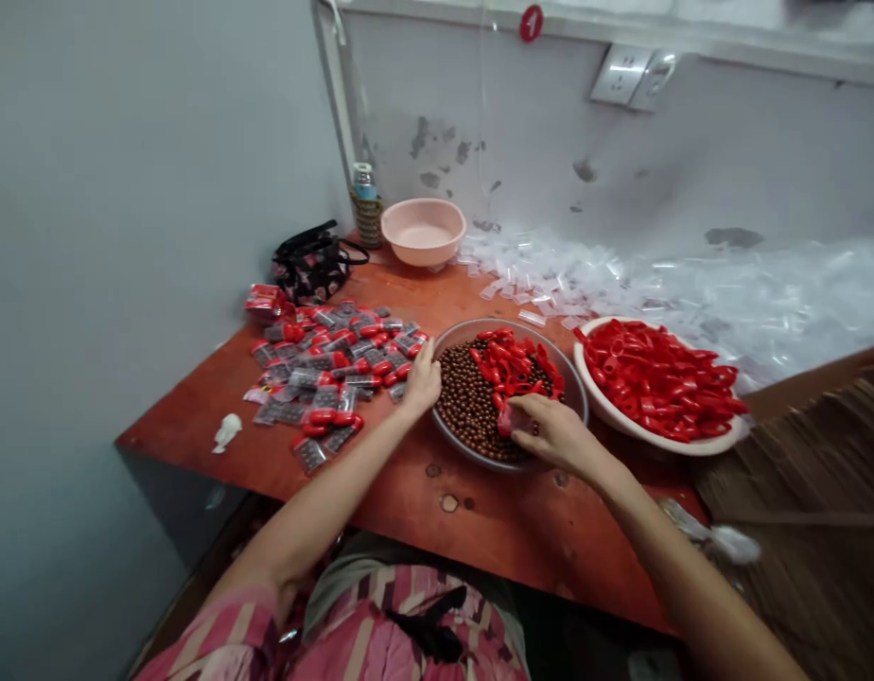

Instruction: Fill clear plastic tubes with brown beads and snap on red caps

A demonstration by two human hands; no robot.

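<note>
A metal bowl holds many small brown beads and a heap of red plastic pieces. My left hand is closed at the bowl's left rim and seems to grip it; its fingertips are partly hidden. Over the bowl's right side, my right hand pinches a small reddish, partly see-through plastic piece, low among the beads. Left of the bowl lies a pile of clear tubes with red ends and dark contents, just beyond my left hand.
A white basin heaped with red plastic pieces stands to the right. Clear plastic sleeves pile along the wall. At the back are a pink basin, a flowered bag and a bottle. Stacked cardboard borders the right side.
</note>
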